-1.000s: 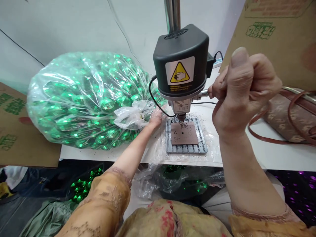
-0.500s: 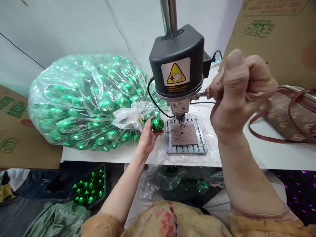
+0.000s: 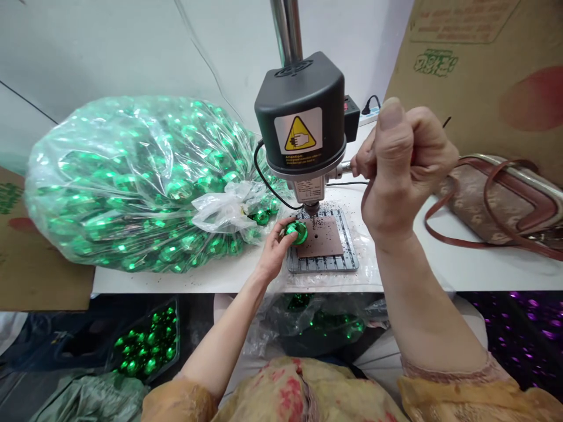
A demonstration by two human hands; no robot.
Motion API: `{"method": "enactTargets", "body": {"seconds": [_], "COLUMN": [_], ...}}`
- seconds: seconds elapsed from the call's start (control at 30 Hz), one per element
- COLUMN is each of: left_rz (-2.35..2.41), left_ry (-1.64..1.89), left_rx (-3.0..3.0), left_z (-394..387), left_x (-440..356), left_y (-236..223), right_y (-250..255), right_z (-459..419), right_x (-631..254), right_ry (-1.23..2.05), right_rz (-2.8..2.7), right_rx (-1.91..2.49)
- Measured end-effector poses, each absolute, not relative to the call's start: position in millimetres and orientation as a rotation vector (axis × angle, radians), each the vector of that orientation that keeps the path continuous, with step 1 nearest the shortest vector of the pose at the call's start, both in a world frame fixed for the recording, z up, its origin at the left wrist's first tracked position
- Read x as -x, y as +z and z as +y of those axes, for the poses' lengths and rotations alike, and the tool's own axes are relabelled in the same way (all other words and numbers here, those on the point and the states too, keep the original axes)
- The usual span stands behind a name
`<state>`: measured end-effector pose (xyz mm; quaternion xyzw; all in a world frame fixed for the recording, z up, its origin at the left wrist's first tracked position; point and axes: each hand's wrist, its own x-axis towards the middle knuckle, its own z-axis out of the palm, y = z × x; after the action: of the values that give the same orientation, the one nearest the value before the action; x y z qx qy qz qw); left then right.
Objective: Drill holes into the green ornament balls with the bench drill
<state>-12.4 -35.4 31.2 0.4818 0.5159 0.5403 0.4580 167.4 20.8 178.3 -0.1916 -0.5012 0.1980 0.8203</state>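
Note:
A shiny green faceted ball ornament (image 3: 297,233) is held in the fingers of my left hand (image 3: 275,249), over the left edge of the drill press's slotted base (image 3: 350,258). Just right of the ball lies a pinkish-brown board (image 3: 328,245) with a small dark hole, strewn with dark chips. Above it stands the black-housed drill press (image 3: 301,111), with a yellow warning sticker on its front. My right hand (image 3: 398,167) is raised at the machine's right side, closed round its feed lever (image 3: 345,169); most of the lever is hidden by the fingers.
A big clear bag (image 3: 132,187) of green balls lies on the white table (image 3: 145,283) at left. Cardboard boxes (image 3: 475,76) and a handbag (image 3: 488,199) flank the right side. A bin of green balls (image 3: 147,346) sits below the table; purple balls (image 3: 528,328) show lower right.
My left hand has brought the green ball rightward from beside the bag's knot to the base's left edge. My right hand stays on the lever. The whole view has shifted slightly.

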Motion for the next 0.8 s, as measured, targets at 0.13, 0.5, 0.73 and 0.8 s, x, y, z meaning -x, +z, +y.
{"method": "enactTargets", "body": {"seconds": [0.13, 0.5, 0.73, 0.8], "left_rz": [1.286, 1.422, 1.481, 1.417], "left_ry": [1.318, 1.176, 1.24, 1.244], "left_rx": [-1.376, -1.707, -1.655, -1.63], "left_z": [-31.3, -14.7, -13.2, -13.2], "left_x": [12.8, 6.5, -9.2, -13.4], "left_y": [23.3, 18.8, 9.7, 7.6], "right_y": [177.4, 179.4, 178.6, 178.2], "right_z": [20.4, 17.7, 20.7, 21.3], "right_x": [-167.8, -167.7, -166.7, -167.8], "right_ry": [0.425, 0.416, 0.399, 0.41], "right_rz": [-1.087, -1.083, -1.068, -1.083], "right_rx": [0.434, 0.42, 0.433, 0.458]}}
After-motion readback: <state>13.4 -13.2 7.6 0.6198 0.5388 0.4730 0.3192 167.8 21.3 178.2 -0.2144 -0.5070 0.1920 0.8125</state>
